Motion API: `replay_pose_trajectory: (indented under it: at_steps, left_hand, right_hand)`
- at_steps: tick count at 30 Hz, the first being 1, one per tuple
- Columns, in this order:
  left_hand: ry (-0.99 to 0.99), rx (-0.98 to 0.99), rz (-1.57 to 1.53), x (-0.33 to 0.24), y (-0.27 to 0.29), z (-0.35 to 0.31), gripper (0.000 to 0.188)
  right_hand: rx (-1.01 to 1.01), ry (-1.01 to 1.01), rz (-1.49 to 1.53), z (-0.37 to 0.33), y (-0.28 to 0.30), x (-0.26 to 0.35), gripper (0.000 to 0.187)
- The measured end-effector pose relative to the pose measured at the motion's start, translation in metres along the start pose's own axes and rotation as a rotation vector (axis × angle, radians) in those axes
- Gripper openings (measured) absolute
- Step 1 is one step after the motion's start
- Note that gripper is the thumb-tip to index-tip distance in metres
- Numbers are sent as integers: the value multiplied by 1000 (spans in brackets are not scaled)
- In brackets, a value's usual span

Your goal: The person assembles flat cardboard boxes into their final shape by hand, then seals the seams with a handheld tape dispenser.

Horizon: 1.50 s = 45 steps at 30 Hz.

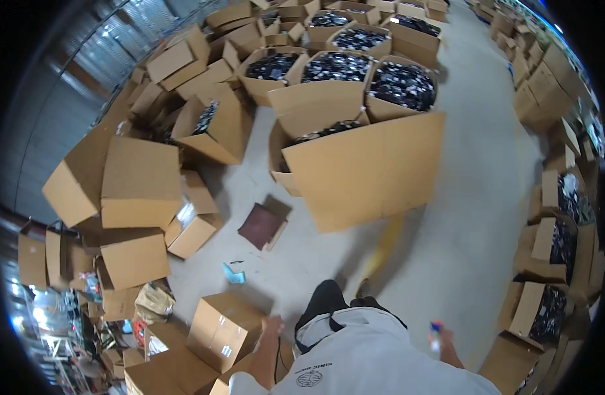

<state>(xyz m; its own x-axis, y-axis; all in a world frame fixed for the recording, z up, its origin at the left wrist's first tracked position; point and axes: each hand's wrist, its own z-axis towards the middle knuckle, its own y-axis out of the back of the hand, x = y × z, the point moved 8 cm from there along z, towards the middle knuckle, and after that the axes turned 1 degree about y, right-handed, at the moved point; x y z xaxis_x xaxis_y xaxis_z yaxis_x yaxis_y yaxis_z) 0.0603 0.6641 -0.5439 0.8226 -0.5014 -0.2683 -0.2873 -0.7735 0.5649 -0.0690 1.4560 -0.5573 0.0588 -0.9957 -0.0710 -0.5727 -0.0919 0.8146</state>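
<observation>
My left hand (273, 324) hangs at the lower middle, next to a closed cardboard box (225, 332). Its fingers are too small and blurred to make out, and I cannot tell whether they touch the box. Out to the right of my body, my right hand (445, 337) is closed around a small object with a white body and a red and blue end (436, 329); its exact kind is unclear. Ahead of me stands a large open carton (368, 174) with a wide flap folded down toward me, and dark glossy pieces inside.
Several open cartons (402, 85) of dark pieces stand at the back. Boxes (141, 178) pile up on the left, more cartons (536, 309) line the right. On the grey floor (473, 171) lie a maroon square pad (260, 226), a light-blue piece (234, 273) and a yellow stripe (384, 247).
</observation>
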Motion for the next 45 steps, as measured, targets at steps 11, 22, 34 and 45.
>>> replay_pose_trajectory:
  at_steps: [11, 22, 34, 45]
  left_hand:
    - [-372, 10, -515, -440, 96, 118, 34]
    - [-722, -602, -124, -764, 158, 260, 45]
    - [-875, -315, 466, -893, 63, 259, 19]
    - [-997, -371, 20, -856, 188, 1, 25]
  right_hand:
    - [-150, -207, 1191, 64, 246, 165, 50]
    - [-16, -1023, 878, -102, 193, 53, 54]
    - [44, -1089, 1103, -71, 286, 125, 35]
    - [134, -646, 1018, -20, 157, 37, 44]
